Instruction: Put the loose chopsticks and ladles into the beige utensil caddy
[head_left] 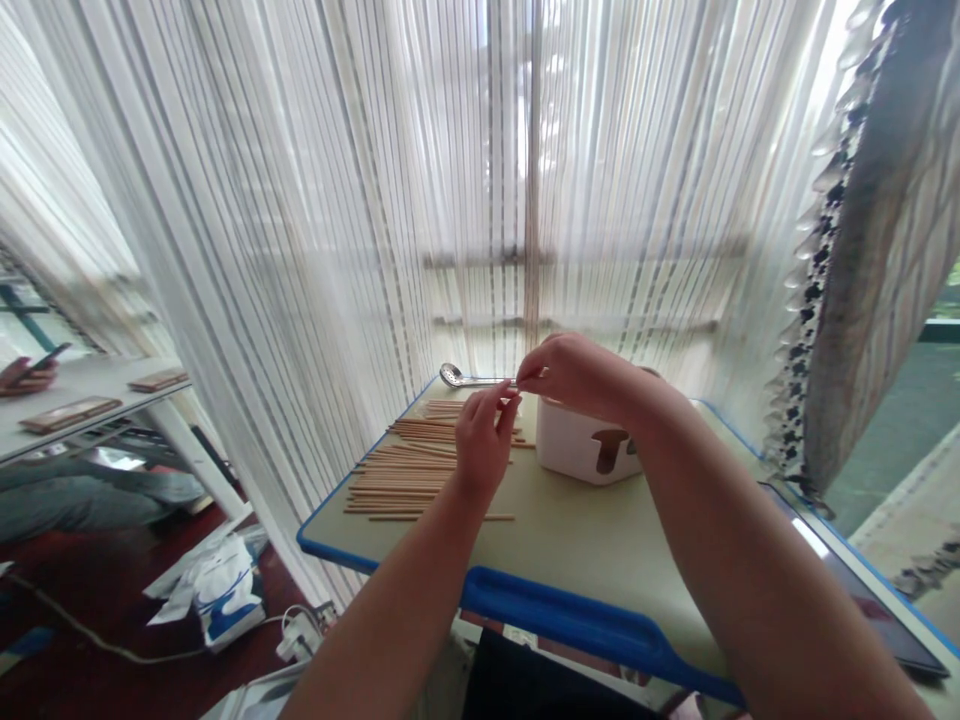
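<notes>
My left hand (484, 435) is raised over the table with its thumb and fingertips pinched together. My right hand (561, 368) reaches in from the right and pinches close beside the left fingertips. Anything between the two pinches is too small to make out. Beneath and left of my left hand, many wooden chopsticks (401, 480) lie side by side in rough rows. Behind the hands lies a metal slotted spoon (452, 375), its handle passing behind my fingertips. A white container (570, 445) with a brown-looking cutout stands under my right forearm, which partly hides it.
The table (555, 545) has a blue raised edge. A tablet-like device (862, 600) lies at its right side. String curtains (360, 200) hang behind. Farther left, another person's hand (30, 375) holds a phone above a white table (142, 405). Bags (225, 590) lie on the floor.
</notes>
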